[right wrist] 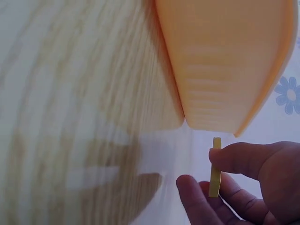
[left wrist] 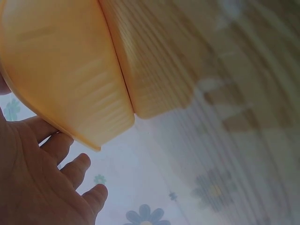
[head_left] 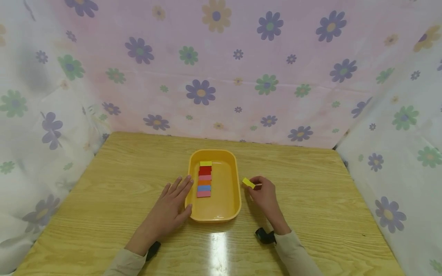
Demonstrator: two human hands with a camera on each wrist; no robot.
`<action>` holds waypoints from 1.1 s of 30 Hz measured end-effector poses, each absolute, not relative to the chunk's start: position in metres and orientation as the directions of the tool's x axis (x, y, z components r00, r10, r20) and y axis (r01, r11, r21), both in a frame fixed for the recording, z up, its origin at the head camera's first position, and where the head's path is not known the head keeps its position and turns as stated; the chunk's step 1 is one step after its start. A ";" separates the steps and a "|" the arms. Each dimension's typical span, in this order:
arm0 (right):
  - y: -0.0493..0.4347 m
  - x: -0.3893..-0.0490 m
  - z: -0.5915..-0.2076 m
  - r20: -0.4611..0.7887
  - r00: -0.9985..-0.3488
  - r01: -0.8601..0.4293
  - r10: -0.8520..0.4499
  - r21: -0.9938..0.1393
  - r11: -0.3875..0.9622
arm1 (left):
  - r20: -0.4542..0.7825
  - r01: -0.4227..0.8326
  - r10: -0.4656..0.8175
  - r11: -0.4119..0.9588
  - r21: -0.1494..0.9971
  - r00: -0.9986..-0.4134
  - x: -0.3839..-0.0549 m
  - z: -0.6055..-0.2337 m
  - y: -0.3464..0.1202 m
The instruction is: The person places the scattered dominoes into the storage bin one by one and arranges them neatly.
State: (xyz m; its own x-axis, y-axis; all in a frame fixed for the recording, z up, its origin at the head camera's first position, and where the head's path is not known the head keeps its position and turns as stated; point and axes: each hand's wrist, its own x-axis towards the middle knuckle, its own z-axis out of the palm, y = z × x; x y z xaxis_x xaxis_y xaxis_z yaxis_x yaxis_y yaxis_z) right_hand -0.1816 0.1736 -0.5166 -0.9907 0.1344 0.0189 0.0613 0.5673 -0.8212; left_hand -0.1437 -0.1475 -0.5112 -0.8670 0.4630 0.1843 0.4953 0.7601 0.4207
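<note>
A yellow-orange plastic tray (head_left: 224, 195) stands on the table. Along its left side, inside, runs a column of small flat blocks (head_left: 204, 183) in yellow, red, pink, orange and blue. My left hand (head_left: 169, 211) rests on the tray's left rim with its fingers spread and fairly straight; the left wrist view shows fingers (left wrist: 58, 145) at the rim from below. Just outside the right rim, my right hand (head_left: 265, 195) pinches a thin yellow block (head_left: 248, 183) between thumb and fingers. The right wrist view shows that yellow block (right wrist: 215, 168) edge-on, apart from the tray wall.
The wood-grain table (head_left: 310, 199) extends around the tray on all sides. Flower-patterned sheets (head_left: 221, 69) hang behind it and at both sides. Dark straps (head_left: 265, 235) sit at the wrists, beside the beige sleeves.
</note>
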 end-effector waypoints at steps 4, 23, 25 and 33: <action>0.176 -0.179 -0.516 0.027 -0.992 0.042 0.124 -0.852 0.522 | 0.195 0.500 0.463 0.759 0.417 -0.865 -0.144 -0.512 -0.147; 0.179 -0.166 -0.520 -0.066 -0.985 0.079 0.160 -0.994 0.077 | 0.244 0.518 0.457 0.751 0.410 -0.856 -0.143 -0.512 -0.146; 0.177 -0.164 -0.522 -0.035 -0.982 0.047 0.185 -0.997 0.061 | 0.237 0.515 0.458 0.752 0.411 -0.857 -0.143 -0.512 -0.146; 0.168 -0.159 -0.522 0.088 -0.961 -0.094 0.263 -0.995 -0.011 | 0.215 0.505 0.458 0.754 0.420 -0.863 -0.143 -0.511 -0.146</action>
State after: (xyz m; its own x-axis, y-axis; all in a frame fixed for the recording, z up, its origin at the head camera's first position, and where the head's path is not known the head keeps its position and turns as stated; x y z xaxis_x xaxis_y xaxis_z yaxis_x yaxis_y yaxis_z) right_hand -0.1588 0.1677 -0.5220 -0.9609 0.2625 0.0883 -0.0944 -0.0107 -0.9955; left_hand -0.1428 -0.1463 -0.5113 -0.8626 0.4577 0.2154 0.5050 0.7542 0.4198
